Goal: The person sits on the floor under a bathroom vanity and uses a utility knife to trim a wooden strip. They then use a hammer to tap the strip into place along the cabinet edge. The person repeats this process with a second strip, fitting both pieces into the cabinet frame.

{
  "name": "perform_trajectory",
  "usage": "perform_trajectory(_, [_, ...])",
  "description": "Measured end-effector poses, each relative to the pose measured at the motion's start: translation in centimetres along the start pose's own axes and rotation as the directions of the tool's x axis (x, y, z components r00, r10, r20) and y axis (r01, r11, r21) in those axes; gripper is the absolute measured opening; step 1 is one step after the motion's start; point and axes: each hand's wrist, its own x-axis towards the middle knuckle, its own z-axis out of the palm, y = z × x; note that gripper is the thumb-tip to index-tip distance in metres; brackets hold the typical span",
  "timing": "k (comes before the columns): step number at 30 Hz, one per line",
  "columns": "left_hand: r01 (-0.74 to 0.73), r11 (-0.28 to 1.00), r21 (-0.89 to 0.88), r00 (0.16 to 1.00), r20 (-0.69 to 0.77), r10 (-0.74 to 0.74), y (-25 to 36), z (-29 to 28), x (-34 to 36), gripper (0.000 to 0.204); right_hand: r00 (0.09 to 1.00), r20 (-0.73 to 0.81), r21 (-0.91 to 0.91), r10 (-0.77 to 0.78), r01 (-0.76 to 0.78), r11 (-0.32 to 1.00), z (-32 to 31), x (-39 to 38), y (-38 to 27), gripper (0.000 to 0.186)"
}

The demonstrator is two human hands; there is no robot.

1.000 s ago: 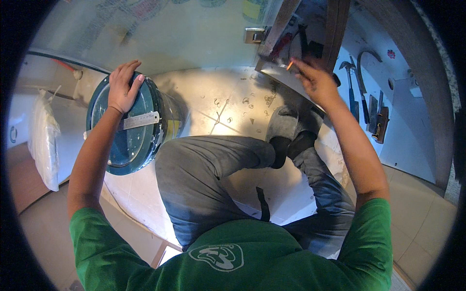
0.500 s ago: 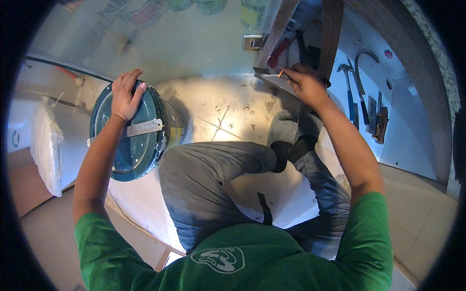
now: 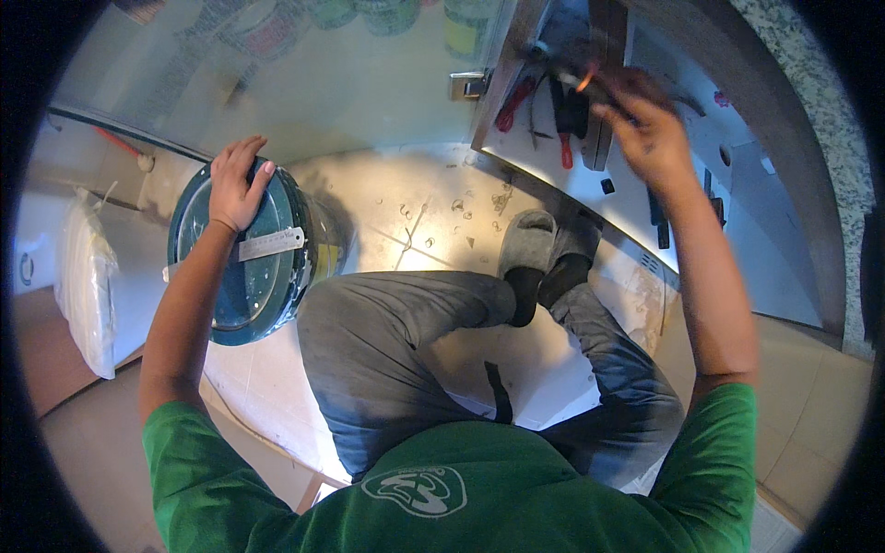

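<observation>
My left hand (image 3: 238, 189) lies with fingers stretched on the dark green lid (image 3: 253, 281) of a bucket (image 3: 324, 244), holding nothing. A steel ruler (image 3: 272, 242) crosses that lid, partly under my left forearm. My right hand (image 3: 654, 143) is raised over the open cabinet at upper right, its fingers closed on a slim tool with an orange band (image 3: 586, 77). Motion blurs this tool, so its exact kind does not show. Below it on the cabinet board are a red-handled tool (image 3: 514, 103) and another tool with a red end (image 3: 565, 150).
A frosted glass panel (image 3: 369, 92) with a metal clip (image 3: 466, 86) stands ahead. Dark shavings (image 3: 458, 205) litter the tiled floor. A dark wooden cabinet frame (image 3: 793, 120) curves round the right side. At left leans a plastic-wrapped white package (image 3: 88, 281). My slippered feet (image 3: 530, 240) are beside the cabinet.
My right hand has moved up and right, deeper over the cabinet, with the banded tool. The inner cabinet board and tools show more. My left hand stays on the lid.
</observation>
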Motion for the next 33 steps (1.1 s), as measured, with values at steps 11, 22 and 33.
perform_trajectory(11, [0.000, 1.000, -0.009, 1.000, -0.015, 0.000, 0.1, 0.3, 0.4, 0.050, 0.959, 0.283, -0.134, -0.031, 0.071, 0.988, 14.8, -5.2, 6.0, 0.054])
perform_trajectory(22, [0.017, 1.000, -0.022, 1.000, -0.004, -0.017, 0.3, 0.1, 0.2, 0.051, 0.992, 0.120, -0.053, -0.040, 0.047, 0.997, 5.5, -1.2, 2.5, 0.054])
perform_trajectory(33, [0.011, 1.000, -0.027, 1.000, -0.017, -0.011, 0.2, -0.1, 0.1, 0.050, 0.993, -0.110, 0.058, -0.044, 0.051, 0.997, -3.1, 2.6, -2.3, 0.047])
